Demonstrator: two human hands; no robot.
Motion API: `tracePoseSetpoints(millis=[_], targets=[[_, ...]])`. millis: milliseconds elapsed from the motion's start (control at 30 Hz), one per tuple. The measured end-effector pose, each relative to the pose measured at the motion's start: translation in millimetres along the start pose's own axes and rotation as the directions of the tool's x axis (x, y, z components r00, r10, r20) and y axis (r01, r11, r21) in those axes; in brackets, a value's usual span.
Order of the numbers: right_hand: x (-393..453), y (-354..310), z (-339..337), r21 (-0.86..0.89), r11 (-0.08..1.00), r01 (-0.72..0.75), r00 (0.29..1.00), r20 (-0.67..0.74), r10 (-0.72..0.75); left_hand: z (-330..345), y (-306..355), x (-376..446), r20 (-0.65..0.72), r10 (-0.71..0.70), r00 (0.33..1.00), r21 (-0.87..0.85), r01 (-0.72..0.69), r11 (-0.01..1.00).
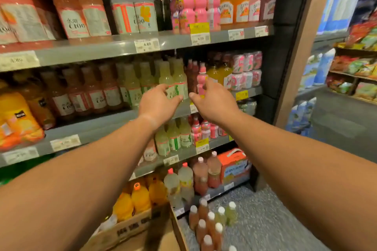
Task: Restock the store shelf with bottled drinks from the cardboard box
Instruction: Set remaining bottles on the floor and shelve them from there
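Both my arms reach out to the middle shelf (pixel 114 122). My left hand (pixel 157 104) curls around the front of a pale green bottle (pixel 167 79) standing at the shelf's front edge, fingers on its label. My right hand (pixel 212 102) hovers just right of that bottle, fingers spread, holding nothing, in front of a small pink bottle (pixel 202 79). The open cardboard box (pixel 130 230) lies on the floor below, bottom centre. Several white-capped bottles (pixel 210 224), some reddish and some pale green, stand on the floor beside it.
Shelves above and below are packed with pink, orange and pale drink bottles and price tags (pixel 146 45). Large orange bottles (pixel 140 197) stand on the bottom level. A brown post (pixel 302 47) borders the unit on the right; snack shelves (pixel 357 71) lie beyond. Grey speckled floor (pixel 265 220) lies at right.
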State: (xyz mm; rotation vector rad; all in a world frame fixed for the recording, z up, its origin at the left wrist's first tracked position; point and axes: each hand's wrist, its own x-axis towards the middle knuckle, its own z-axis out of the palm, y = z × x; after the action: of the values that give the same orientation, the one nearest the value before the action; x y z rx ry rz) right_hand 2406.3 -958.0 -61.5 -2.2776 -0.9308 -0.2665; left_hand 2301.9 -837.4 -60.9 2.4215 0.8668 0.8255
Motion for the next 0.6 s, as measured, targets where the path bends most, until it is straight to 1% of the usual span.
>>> tracePoseSetpoints(millis=[133,233,333,400,433,500,600], targets=[[-54.0,45.2,37.1,-0.039,0.998,-0.042,0.994,0.099,0.046,60.9,-10.9,-46.2,0.108,-0.064,0.992,-0.048,0.069,0.996],[-94.9,85.0,71.8,-0.049,0.997,-0.066,0.982,0.172,0.073,112.5,-29.9,-82.1,0.186,-0.097,0.978,-0.01,0.101,0.995],[-134.0,124.8,96.3,-0.075,0.994,-0.083,0.968,0.231,0.098,159.6,-48.7,-117.8,0.281,-0.149,0.948,-0.008,0.157,0.988],[-155.0,149.9,111.6,-0.056,0.995,-0.079,0.958,0.273,0.092,189.6,-60.7,-139.0,0.349,-0.182,0.919,0.015,0.188,0.982],[-163.2,162.8,119.2,-0.042,0.994,-0.104,0.954,0.278,0.112,203.6,-64.8,-148.1,0.383,-0.19,0.904,0.022,0.197,0.98],[-174.6,192.7,136.3,-0.057,0.979,-0.196,0.935,0.291,0.204,232.8,-70.8,-162.6,0.444,-0.204,0.872,0.024,0.216,0.976],[-184.0,241.9,168.4,-0.117,0.954,-0.277,0.882,0.364,0.3,280.9,-80.6,-175.9,0.512,-0.23,0.827,0.053,0.237,0.97]])
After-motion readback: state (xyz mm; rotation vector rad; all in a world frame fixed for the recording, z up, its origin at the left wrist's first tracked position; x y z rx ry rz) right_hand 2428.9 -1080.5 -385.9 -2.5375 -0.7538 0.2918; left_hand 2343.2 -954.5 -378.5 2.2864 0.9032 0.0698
